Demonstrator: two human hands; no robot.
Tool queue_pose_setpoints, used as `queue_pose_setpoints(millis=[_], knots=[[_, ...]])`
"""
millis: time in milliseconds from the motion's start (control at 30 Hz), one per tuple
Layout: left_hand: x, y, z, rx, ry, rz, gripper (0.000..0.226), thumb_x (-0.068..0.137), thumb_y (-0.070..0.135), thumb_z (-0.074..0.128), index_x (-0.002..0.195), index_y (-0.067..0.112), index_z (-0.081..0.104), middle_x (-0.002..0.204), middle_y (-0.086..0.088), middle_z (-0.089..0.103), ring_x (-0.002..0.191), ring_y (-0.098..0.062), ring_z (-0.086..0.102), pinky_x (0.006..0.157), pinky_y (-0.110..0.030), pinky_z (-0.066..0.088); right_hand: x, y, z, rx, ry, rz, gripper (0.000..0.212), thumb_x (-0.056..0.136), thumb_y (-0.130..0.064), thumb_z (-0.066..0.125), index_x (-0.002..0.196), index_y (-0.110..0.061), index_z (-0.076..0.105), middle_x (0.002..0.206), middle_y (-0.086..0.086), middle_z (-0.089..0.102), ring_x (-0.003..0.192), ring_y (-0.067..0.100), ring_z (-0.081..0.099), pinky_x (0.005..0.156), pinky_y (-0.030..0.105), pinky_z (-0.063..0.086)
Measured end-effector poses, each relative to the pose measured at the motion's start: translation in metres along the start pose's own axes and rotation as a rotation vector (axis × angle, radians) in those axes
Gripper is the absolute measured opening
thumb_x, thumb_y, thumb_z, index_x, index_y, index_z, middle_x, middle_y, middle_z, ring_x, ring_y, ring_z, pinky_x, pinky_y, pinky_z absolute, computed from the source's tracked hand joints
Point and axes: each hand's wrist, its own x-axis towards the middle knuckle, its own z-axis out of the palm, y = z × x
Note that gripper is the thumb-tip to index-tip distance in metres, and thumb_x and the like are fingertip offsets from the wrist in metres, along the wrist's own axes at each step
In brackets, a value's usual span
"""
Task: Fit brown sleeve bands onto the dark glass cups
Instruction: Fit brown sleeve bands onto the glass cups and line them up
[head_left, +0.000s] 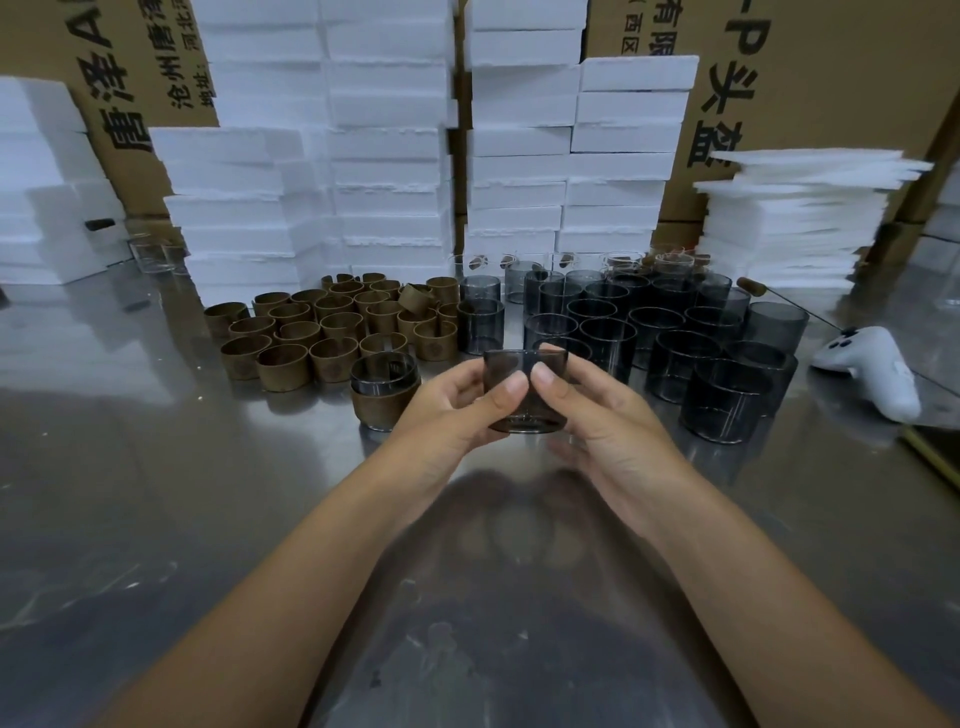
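Smoky glass sits between our palms: the bare cup (524, 400) hangs just right of the banded cup (383, 392), seemingly lifted off the steel table (156, 467). Our left hand (449, 415) and right hand (608, 423) each curl round one side of it, thumbs pressed on the near wall, fingers behind. We judge this two-sided hold steadies it for a sleeve, since none is on it yet. Its mouth faces up and its base down, so the axis through both runs near vertical. Loose brown sleeve bands (332, 327) crowd behind and left of the banded cup; unsleeved dark cups (675, 338) stand right of it, both within reach.
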Motion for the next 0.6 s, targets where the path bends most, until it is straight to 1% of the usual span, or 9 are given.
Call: queue_pose_setpoints(millis=[67,133,233,300,333,433,467,533,600], knots=[[-0.0004,0.0019,-0.0006,-0.046,-0.017,-0.010,0.048,0.073,0.041,0.065,0.113,0.015,0.065,0.104,-0.001,0.073,0.100,-0.013,0.067,0.081,-0.023,0.054,0.0019,-0.0004,-0.0022,0.010,-0.007,-0.005,0.067,0.051,-0.055,0.075,0.112,-0.029,0.070,0.111,0.002,0.072,0.111,0.018,0.064,0.088,0.032,0.041],[-0.0006,0.0036,-0.0007,-0.088,-0.031,-0.032,0.050,0.075,0.044,0.061,0.114,0.013,0.066,0.109,-0.006,0.071,0.103,-0.016,0.065,0.085,-0.025,0.053,0.0047,0.0003,-0.0046,0.036,0.002,0.015,0.076,0.048,-0.057,0.075,0.117,-0.028,0.068,0.111,-0.002,0.072,0.111,0.016,0.064,0.089,0.032,0.040],[-0.0009,0.0050,-0.0007,-0.183,-0.055,-0.052,0.045,0.077,0.044,0.059,0.111,0.016,0.068,0.112,-0.010,0.070,0.102,-0.020,0.066,0.088,-0.029,0.052,0.0068,0.0011,-0.0067,0.097,0.014,0.019,0.082,0.047,-0.054,0.075,0.122,-0.024,0.066,0.107,-0.003,0.073,0.097,0.012,0.065,0.086,0.030,0.041],[-0.0009,0.0054,-0.0004,-0.205,-0.055,-0.064,0.043,0.079,0.045,0.057,0.111,0.019,0.066,0.114,-0.011,0.069,0.102,-0.022,0.065,0.090,-0.031,0.052,0.0065,0.0011,-0.0067,0.095,0.020,0.000,0.076,0.050,-0.055,0.074,0.119,-0.024,0.067,0.102,-0.003,0.074,0.089,0.012,0.064,0.084,0.031,0.042],[-0.0005,0.0051,-0.0003,-0.200,-0.055,-0.069,0.043,0.080,0.045,0.056,0.113,0.020,0.065,0.115,-0.011,0.069,0.103,-0.023,0.065,0.090,-0.031,0.052,0.0060,0.0010,-0.0061,0.068,0.024,-0.012,0.074,0.052,-0.056,0.072,0.119,-0.025,0.067,0.103,-0.003,0.074,0.090,0.014,0.065,0.085,0.032,0.042],[0.0009,0.0057,-0.0005,-0.177,-0.051,-0.093,0.049,0.077,0.050,0.056,0.116,0.021,0.062,0.112,-0.010,0.071,0.101,-0.022,0.068,0.086,-0.029,0.055,0.0041,0.0012,-0.0028,-0.080,0.020,-0.061,0.070,0.061,-0.064,0.062,0.122,-0.030,0.064,0.110,0.000,0.072,0.103,0.024,0.066,0.088,0.035,0.047],[0.0016,0.0054,-0.0013,-0.167,-0.047,-0.098,0.053,0.075,0.053,0.056,0.116,0.021,0.062,0.110,-0.009,0.071,0.099,-0.022,0.069,0.084,-0.028,0.056,0.0031,0.0009,-0.0011,-0.109,0.023,-0.076,0.066,0.065,-0.064,0.059,0.121,-0.030,0.064,0.110,0.001,0.072,0.102,0.024,0.066,0.087,0.036,0.048],[0.0024,0.0048,-0.0022,-0.142,-0.049,-0.103,0.059,0.071,0.060,0.056,0.116,0.023,0.061,0.109,-0.008,0.072,0.099,-0.022,0.069,0.084,-0.030,0.055,0.0034,0.0024,-0.0003,-0.133,0.053,-0.094,0.056,0.072,-0.062,0.055,0.115,-0.029,0.066,0.106,0.006,0.072,0.092,0.020,0.066,0.079,0.033,0.049],[0.0017,0.0037,-0.0028,-0.116,-0.091,-0.103,0.063,0.066,0.068,0.061,0.113,0.025,0.063,0.108,-0.006,0.072,0.100,-0.020,0.069,0.083,-0.028,0.055,0.0048,0.0029,-0.0009,-0.142,0.092,-0.070,0.044,0.084,-0.058,0.051,0.108,-0.025,0.068,0.101,0.009,0.073,0.086,0.018,0.065,0.075,0.029,0.048]])
